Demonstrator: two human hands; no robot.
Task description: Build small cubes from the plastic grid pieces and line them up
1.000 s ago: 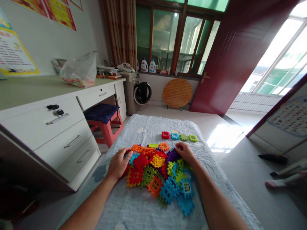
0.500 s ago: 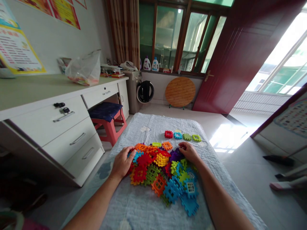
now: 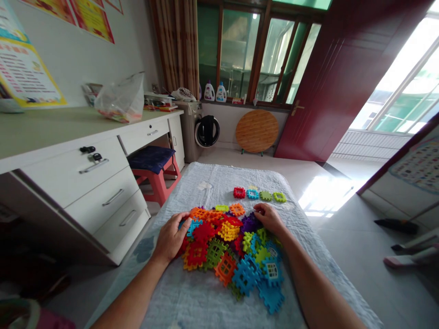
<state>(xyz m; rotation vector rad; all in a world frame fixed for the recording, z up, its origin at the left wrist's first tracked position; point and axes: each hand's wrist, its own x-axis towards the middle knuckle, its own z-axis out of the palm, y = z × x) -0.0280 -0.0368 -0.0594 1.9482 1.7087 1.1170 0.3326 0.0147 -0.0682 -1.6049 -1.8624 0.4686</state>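
Mainly, the head view shows a heap of colourful interlocking plastic pieces (image 3: 204,232) on a surface covered with a pale blue cloth (image 3: 202,299), between two bare hands. The left hand (image 3: 172,235) lies against the heap's left edge, thumb apart from the forefinger, beside a light blue piece (image 3: 194,226). The right hand (image 3: 269,217) is at the upper right, fingers curled and thumb tucked close, touching the dark purple pieces (image 3: 249,222). Whether either hand grips anything, I cannot tell.

Beyond the heap, set apart from it, four pieces run in a row from left to right: red (image 3: 239,192), blue, green and lime. The right hand is clearly nearer to this row, which lies just past its fingertips. The heap's pieces are squarish, with no evident long axis, and tilt in many directions.

Overlapping hides the lower pieces and any exact count. The left fingertips are partly out of sight, and both forearms are cut off by the bottom edge. A small yellow patch behind the row's blue piece is unclear.
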